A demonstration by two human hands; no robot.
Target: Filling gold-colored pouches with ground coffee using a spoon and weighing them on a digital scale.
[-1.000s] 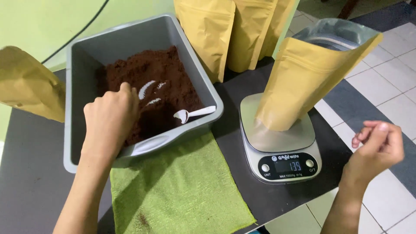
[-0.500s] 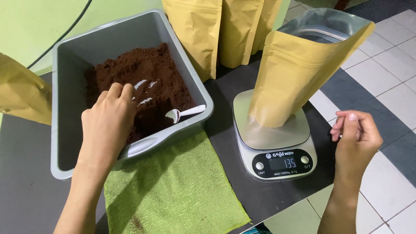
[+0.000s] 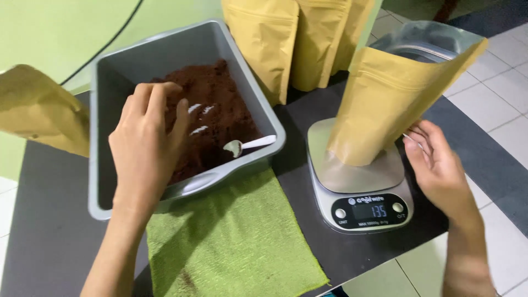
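Left to right: my left hand, fingers loosely spread and holding nothing, has come to hover over the brown powder in the grey plastic tub; a small white spoon lies there. My right hand has closed in to touch the open tan paper stand-up pouch on the silver digital kitchen scale. Below: a green cloth, a dark tabletop, white floor tiles.

- The grey tub is open on top; its walls block entry from the sides.
- At 12 o'clock, a row of tan pouches walls off the table's far edge.
- The open pouch on the scale blocks the 3 o'clock side.
- The green cloth at 6 o'clock lies flat and open.
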